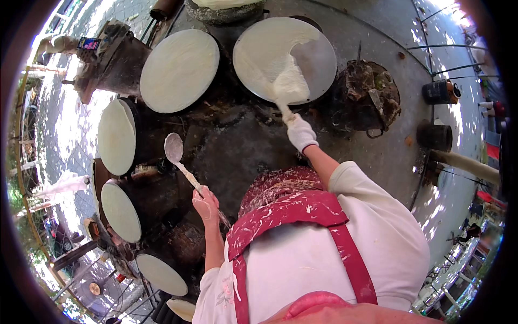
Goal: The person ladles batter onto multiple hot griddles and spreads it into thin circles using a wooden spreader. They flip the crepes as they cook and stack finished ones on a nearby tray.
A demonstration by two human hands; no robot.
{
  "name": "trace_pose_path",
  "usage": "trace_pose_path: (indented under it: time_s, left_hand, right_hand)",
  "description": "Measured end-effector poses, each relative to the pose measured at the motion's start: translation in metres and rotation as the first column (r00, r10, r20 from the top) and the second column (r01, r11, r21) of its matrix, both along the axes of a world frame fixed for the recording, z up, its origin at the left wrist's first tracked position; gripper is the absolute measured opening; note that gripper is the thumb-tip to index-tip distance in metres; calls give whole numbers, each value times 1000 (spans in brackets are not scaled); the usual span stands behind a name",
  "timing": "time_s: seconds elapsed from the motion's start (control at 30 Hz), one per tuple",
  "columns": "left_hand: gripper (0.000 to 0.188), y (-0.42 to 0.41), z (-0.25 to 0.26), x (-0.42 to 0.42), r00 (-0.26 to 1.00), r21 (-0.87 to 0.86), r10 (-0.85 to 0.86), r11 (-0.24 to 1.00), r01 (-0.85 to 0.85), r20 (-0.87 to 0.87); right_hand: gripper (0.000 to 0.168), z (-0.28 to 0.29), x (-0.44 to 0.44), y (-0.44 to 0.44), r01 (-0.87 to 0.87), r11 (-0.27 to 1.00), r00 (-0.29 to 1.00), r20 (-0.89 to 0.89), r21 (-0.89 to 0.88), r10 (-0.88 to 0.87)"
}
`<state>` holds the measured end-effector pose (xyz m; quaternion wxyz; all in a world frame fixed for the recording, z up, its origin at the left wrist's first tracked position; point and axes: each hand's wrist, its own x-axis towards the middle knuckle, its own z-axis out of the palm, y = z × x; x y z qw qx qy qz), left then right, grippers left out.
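Note:
My right hand (302,133), in a white knit glove, grips the handle of a batter-coated paddle-like spreader (292,83). Its blade lies on the near part of a large round griddle (315,60). A pale batter layer (259,52) covers the griddle's left and far parts, while grey metal shows at the right. Bare and smeared with batter, my left hand (205,203) holds a long-handled ladle (174,147) over the dark floor. The ladle's bowl is coated in batter. Left of the spreader, another griddle carries a full pale round sheet (180,71).
More griddles with pale sheets (116,137) curve down my left side. A rough-rimmed tub (224,14) of pale batter stands at the top. To the right are a sooty round container (370,95) and dark buckets (434,135). A fan (95,288) stands lower left.

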<state>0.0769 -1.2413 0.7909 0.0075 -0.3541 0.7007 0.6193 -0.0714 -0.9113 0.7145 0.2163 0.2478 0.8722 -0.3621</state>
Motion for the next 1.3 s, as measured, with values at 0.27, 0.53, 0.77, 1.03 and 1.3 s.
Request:
trace_pose_path:
  time_s: [0.27, 0.53, 0.77, 1.03, 1.3]
  left_hand:
    - [18, 97, 19, -24, 1000, 13, 28, 1000, -27, -14]
    - [18, 169, 29, -32, 998, 20, 49, 999, -50, 31]
    - [17, 206, 37, -55, 997, 47, 25, 998, -29, 76]
    - [20, 218, 38, -36, 982, 2, 116, 993, -117, 151]
    - [19, 226, 24, -37, 984, -8, 93, 996, -92, 150]
  right_hand:
    - [44, 13, -21, 116, 232, 875, 972, 56, -426, -230]
    - [37, -18, -41, 230, -206, 963, 972, -76, 173, 222]
    - [44, -26, -12, 238, -338, 934, 941, -62, -116, 333]
    - [52, -41, -149, 324, -393, 899, 886, -183, 196, 427]
    - [44, 20, -216, 262, -387, 887, 766, -447, 253, 462]
